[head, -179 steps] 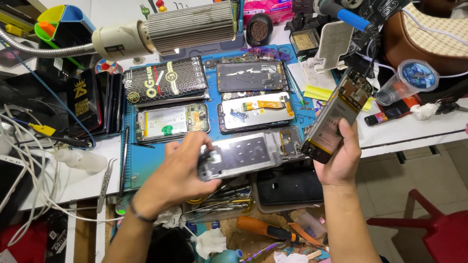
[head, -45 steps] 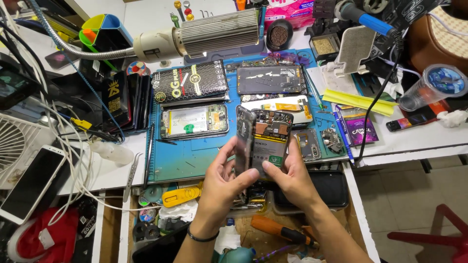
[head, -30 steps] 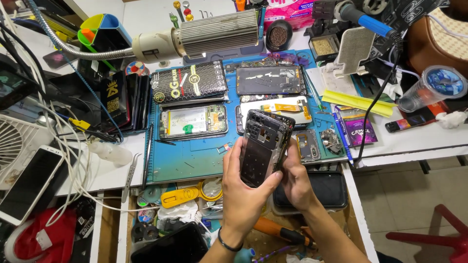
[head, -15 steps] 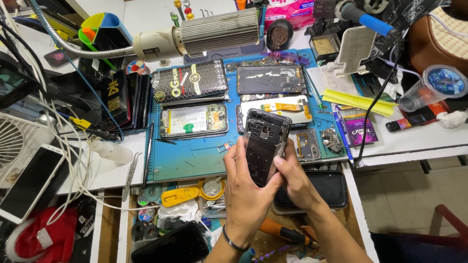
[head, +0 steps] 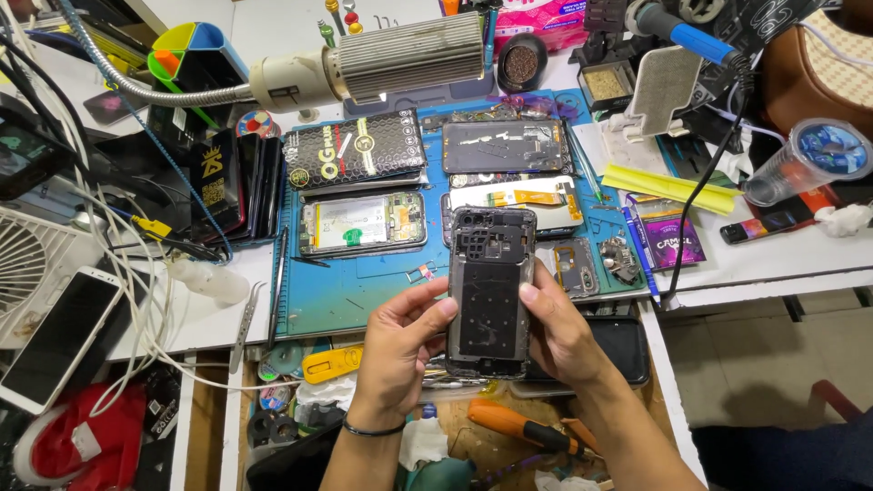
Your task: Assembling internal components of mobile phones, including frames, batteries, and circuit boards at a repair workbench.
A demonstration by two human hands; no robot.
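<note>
Lower edge of the opened phone [head: 488,291] behind fingers, white phone [head: 56,338] cut off at left edge, small screws unreadable

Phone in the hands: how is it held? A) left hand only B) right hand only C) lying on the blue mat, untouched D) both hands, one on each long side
D: the opened phone is raised over the blue mat, with the left hand gripping its left edge and the right hand its right edge.
</note>
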